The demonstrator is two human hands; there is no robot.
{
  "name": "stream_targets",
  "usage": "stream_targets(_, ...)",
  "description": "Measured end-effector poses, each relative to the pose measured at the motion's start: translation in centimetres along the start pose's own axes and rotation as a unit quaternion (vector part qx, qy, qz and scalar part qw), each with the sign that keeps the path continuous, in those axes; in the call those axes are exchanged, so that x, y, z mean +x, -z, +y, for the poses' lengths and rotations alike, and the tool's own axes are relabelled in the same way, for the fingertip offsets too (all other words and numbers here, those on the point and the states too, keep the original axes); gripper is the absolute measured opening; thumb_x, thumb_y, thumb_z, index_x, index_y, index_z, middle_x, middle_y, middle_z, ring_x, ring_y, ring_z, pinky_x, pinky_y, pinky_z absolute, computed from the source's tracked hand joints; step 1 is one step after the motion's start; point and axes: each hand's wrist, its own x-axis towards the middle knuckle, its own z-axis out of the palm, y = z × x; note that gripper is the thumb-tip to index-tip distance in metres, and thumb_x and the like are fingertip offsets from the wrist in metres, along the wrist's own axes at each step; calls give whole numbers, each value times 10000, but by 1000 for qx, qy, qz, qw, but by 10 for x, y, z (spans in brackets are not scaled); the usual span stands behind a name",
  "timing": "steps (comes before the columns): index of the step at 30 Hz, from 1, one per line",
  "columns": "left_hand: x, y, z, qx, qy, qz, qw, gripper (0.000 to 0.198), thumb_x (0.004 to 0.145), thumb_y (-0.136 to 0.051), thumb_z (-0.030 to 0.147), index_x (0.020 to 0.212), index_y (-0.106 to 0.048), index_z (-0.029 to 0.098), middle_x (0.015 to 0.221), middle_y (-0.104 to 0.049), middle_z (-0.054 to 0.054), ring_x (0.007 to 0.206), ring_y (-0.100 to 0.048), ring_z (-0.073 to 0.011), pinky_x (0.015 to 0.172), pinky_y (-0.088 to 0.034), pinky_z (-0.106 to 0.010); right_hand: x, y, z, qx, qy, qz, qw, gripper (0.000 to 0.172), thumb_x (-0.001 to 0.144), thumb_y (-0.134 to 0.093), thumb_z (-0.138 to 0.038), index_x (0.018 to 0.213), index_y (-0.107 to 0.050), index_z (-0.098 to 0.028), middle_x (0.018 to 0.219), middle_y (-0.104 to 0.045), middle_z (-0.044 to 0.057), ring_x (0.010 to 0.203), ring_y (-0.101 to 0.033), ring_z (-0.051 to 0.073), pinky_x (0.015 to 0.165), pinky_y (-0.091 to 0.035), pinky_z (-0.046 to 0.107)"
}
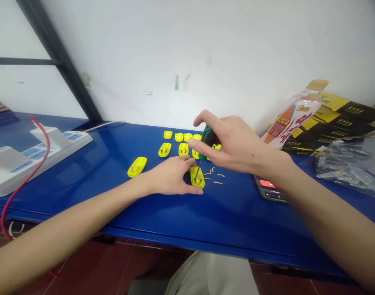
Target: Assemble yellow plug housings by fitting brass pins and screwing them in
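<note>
My left hand (174,177) steadies a yellow plastic shell (197,178) on the blue table, thumb at its near edge and fingers at its far side. My right hand (229,141) is closed round the green and black handle of a screwdriver (208,139). The tool points down and its tip reaches into that shell, where small metal parts show. Just right of the shell lie several thin brass strips (219,175). Another yellow shell (137,167) rests left of my left hand. Behind my hands stand rows of more yellow pieces (165,150), partly covered by my right hand.
A white power strip (37,159) with plugs and a red cable (24,183) occupies the left. On the right are a phone (269,190), a leaning drink bottle (293,114), stacked yellow-black boxes (337,123) and a clear bag of dark parts (347,166). A white wall (163,49) bounds the back.
</note>
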Motion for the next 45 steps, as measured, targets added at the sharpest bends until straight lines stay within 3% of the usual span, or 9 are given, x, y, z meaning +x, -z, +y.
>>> stream_targets(4, 0, 0, 0, 3, -5, 2, 1000, 605, 732, -649, 725, 984, -609, 177, 937, -638, -88, 834, -616, -263, 708, -472, -356, -1, -2, 2, 26, 14, -6, 1000, 310, 902, -530, -282, 1190, -542, -169, 592, -526, -43, 530, -433, 122, 560, -294, 266)
stream_targets(10, 0, -1, -3, 18, 1, -1, 1000, 628, 734, -627, 750, 977, -610, 172, 898, -624, -74, 795, -592, -243, 651, -444, -336, 2, -9, 8, -4, 8, 81, 997, 216, 872, -636, -416, 902, -587, -207, 562, -489, -59, 507, -409, 102, 547, -295, 256)
stream_targets(14, 0, 9, -5, 43, -6, 12, 999, 661, 709, -656, 740, 1019, -636, 156, 909, -636, -83, 794, -591, -239, 652, -431, -328, 4, -3, 15, 25, -49, 198, 979, 228, 882, -640, -397, 776, -542, -221, 611, -543, -42, 545, -484, 114, 575, -365, 273)
stream_targets(18, 0, 33, -18, 54, 10, 28, 998, 612, 721, -661, 714, 972, -647, 155, 887, -656, -63, 743, -593, -206, 657, -429, -310, 5, 4, 25, 23, -112, 360, 926, 214, 934, -585, -399, 807, -512, -243, 664, -553, -17, 613, -546, 146, 649, -415, 314)
stream_targets(21, 2, 48, -41, 92, 30, 59, 994, 704, 725, -638, 733, 1097, -651, 135, 957, -662, -87, 816, -615, -235, 720, -458, -329, 6, 5, 31, -15, -155, 391, 907, 198, 931, -584, -424, 872, -519, -247, 753, -582, 20, 703, -576, 190, 720, -416, 364)
stream_targets(25, 7, 51, -75, 124, 41, 85, 988, 820, 705, -649, 735, 1238, -620, 113, 1259, -571, -161, 1064, -597, -306, 928, -463, -397, 7, 3, 40, -84, -237, 354, 901, 266, 862, -642, -476, 914, -558, -229, 780, -593, 46, 805, -582, 242, 788, -420, 428)
stream_targets(29, 13, 43, -92, 102, 33, 67, 992, 812, 700, -662, 722, 1261, -616, 137, 1382, -503, -164, 1246, -516, -328, 1073, -397, -419, 5, 2, 54, -134, -332, 250, 899, 305, 813, -658, -514, 812, -587, -217, 712, -602, 80, 776, -573, 275, 757, -441, 463)
stream_targets(38, 18, 35, -92, 136, 48, 25, 989, 775, 737, -642, 638, 1317, -592, 126, 1463, -451, -196, 1349, -421, -377, 1122, -337, -517, -14, -27, 80, -179, -437, 84, 877, 293, 858, -527, -415, 954, -633, -160, 847, -683, 177, 847, -650, 345, 705, -461, 425)
stream_targets(45, 19, 33, -94, 146, 69, 6, 987, 805, 755, -596, 667, 1357, -578, 132, 1497, -419, -202, 1374, -397, -392, 1133, -310, -554, -24, -49, 88, -185, -438, -15, 880, 304, 846, -483, -264, 1076, -614, -117, 976, -700, 225, 945, -669, 374, 750, -471, 419)
